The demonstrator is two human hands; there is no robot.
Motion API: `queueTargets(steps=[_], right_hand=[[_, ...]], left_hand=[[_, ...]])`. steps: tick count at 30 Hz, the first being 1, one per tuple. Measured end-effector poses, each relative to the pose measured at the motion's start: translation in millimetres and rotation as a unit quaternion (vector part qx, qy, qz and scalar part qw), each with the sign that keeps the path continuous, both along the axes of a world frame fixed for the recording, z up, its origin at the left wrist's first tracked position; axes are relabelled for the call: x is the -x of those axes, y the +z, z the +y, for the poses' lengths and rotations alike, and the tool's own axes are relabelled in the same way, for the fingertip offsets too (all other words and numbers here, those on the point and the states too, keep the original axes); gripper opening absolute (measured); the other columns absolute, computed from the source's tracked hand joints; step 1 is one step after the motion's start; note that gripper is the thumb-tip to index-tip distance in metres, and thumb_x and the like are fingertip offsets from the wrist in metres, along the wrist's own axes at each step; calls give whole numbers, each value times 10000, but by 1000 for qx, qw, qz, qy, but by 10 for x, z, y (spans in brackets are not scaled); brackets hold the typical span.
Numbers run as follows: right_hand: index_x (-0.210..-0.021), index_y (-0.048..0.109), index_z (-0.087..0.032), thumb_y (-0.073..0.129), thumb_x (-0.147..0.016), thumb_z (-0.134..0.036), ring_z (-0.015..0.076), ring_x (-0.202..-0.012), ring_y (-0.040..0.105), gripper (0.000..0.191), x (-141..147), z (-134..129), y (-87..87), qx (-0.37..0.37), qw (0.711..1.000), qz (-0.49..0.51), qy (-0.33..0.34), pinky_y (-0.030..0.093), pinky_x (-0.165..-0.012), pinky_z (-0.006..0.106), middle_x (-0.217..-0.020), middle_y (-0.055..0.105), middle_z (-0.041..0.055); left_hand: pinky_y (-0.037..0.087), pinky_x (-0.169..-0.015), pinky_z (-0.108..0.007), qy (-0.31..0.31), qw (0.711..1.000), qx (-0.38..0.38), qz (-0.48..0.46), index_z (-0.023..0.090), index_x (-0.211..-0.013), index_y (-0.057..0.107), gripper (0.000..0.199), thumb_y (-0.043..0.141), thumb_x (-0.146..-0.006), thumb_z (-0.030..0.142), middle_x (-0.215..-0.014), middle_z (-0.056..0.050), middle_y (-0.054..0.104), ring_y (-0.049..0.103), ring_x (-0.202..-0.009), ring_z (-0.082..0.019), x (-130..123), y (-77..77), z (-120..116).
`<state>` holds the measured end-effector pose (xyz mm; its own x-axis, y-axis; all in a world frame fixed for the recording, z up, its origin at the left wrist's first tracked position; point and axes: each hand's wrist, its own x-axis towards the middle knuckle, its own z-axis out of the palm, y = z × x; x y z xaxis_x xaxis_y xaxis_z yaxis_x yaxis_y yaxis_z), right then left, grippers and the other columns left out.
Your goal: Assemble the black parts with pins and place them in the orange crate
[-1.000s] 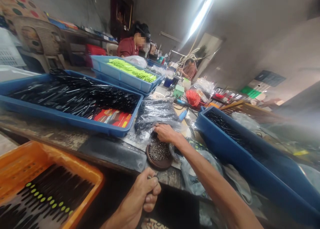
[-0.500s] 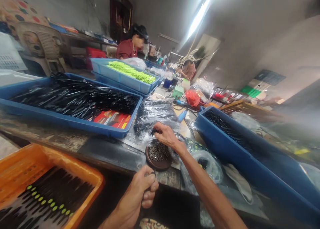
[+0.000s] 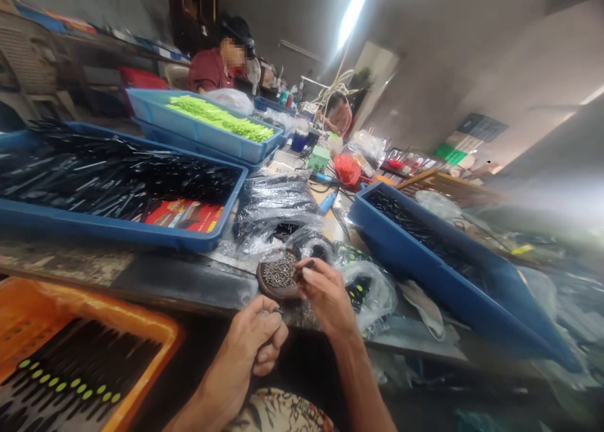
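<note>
Right now your right hand (image 3: 325, 297) pinches a small dark screw (image 3: 306, 266) between thumb and fingertips, just over the rim of a round brown dish (image 3: 265, 284) heaped with loose screws (image 3: 280, 270). Your left hand (image 3: 252, 337) is curled closed just below that dish, in front of the bench edge; whether it grips anything small, you can't tell. The dish sits on a dark, worn workbench (image 3: 179, 275), with a crumpled clear plastic bag (image 3: 370, 290) just to its right and a bulging bag of black plastic parts (image 3: 274, 209) behind it. To your left, a blue tray (image 3: 117, 227) holds more black parts over a red printed card (image 3: 184, 217). A narrow blue tray (image 3: 425, 275) lies right, and an orange crate (image 3: 160, 337) lies lower left. Farther off, a co-worker (image 3: 210, 70) in a maroon shirt sits beyond a blue tray of green strips (image 3: 202, 139).
</note>
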<state>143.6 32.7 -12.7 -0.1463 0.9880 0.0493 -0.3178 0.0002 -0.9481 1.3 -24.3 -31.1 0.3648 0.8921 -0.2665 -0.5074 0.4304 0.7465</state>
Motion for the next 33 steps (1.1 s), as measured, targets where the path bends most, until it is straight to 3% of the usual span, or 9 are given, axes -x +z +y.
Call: queueTargets(steps=[6, 13, 33], right_hand=[[-819, 680, -191, 649, -727, -215, 123, -772, 479, 100, -101, -359, -203, 21, 995, 94, -13, 388, -611, 204, -983, 525, 31], [-883, 672, -173, 702, -706, -230, 105, -697, 501, 188, -119, -462, -264, 66, 988, 121, -66, 383, -605, 185, -808, 585, 18], [-942, 626, -141, 641, -764, -238, 97, -647, 478, 204, -149, -604, -357, 47, 994, 53, -84, 367, -602, 211, -846, 618, 44]], left_hand=[[144, -376, -163, -22, 997, -51, 51, 197, -840, 428, 142, 508, -842, 315, -546, 74, 408, 217, -411, -30, -80, 40, -23], [158, -364, -164, -39, 992, -74, 100, 194, -838, 418, 134, 504, -828, 297, -556, 56, 490, 260, -392, -32, -151, 26, -32], [142, -371, -172, -83, 991, -60, 87, 186, -808, 401, 146, 493, -832, 296, -556, 51, 493, 248, -398, -30, -188, -12, -39]])
